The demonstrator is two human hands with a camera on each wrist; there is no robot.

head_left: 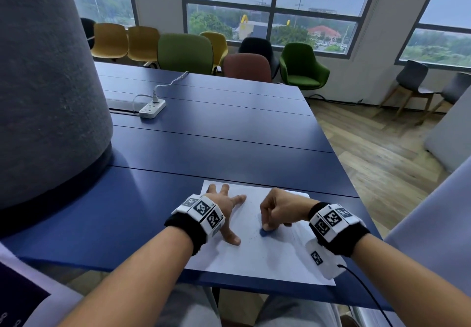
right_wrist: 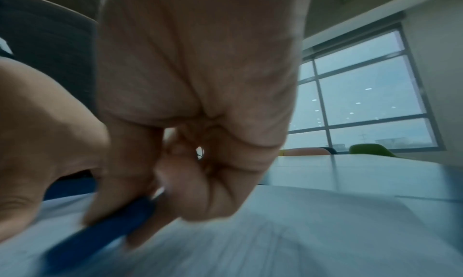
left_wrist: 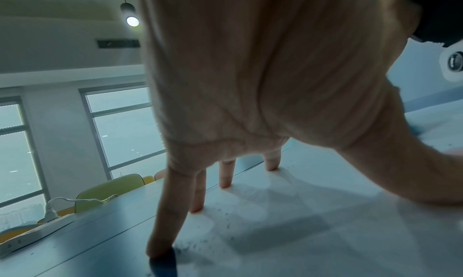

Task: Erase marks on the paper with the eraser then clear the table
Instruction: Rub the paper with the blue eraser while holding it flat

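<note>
I find the paper (head_left: pixel 257 250) lying flat on the blue table (head_left: pixel 229 133), at the lower centre of the head frame, its near edge at the table's front edge. The left hand (head_left: pixel 224 208) is spread, fingers straight, with the fingertips (left_wrist: pixel 198 208) pressed on the sheet's left part. The right hand (head_left: pixel 277 209) is curled and pinches the blue eraser (head_left: pixel 266 232), which protrudes below the fingertips and touches the paper near mid-sheet. In the right wrist frame the eraser (right_wrist: pixel 100 233) runs toward the lower left, blurred. Dark eraser crumbs (left_wrist: pixel 225 224) lie scattered on the sheet. A white power strip (head_left: pixel 152 109) sits in the upper left, well apart.
</note>
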